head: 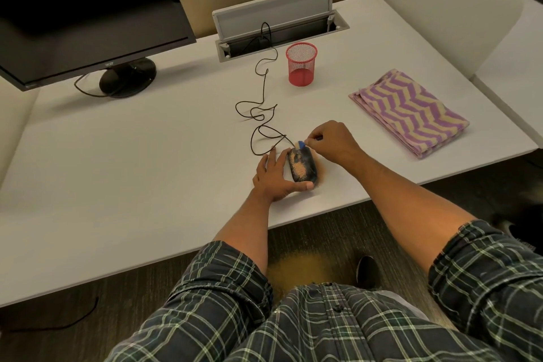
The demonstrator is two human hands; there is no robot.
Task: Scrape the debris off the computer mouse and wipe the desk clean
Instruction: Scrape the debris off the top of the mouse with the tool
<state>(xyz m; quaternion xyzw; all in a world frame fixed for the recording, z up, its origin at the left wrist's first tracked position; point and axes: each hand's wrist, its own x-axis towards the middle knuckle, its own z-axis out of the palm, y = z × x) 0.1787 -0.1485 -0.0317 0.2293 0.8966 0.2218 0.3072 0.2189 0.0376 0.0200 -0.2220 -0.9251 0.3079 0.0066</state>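
On the white desk (pixel 147 156) I count one black computer mouse (pixel 303 167), one small blue scraper (pixel 301 144), one folded towel (pixel 408 110) with purple and cream zigzag, one red mesh cup (pixel 301 64), one dark monitor (pixel 88 9) and one open cable hatch (pixel 279 23). One thin black cord (pixel 261 114) runs in loops from the mouse to the hatch.

The mouse lies near the front edge of the desk, at about 6 o'clock from the red cup. Orange-tan debris (pixel 299 169) covers its top, and some lies on the desk along its right side. The towel is at about 2 o'clock from the mouse, well apart.

There are two hands. The left hand (pixel 274 178) lies at 9 o'clock of the mouse, fingers straight along its side, thumb bent around its near end. The right hand (pixel 333 141) is at 1 o'clock of the mouse; its fingers pinch the scraper, whose blue tip is at the far end of the mouse. Both forearms are bare, with plaid sleeves rolled up.
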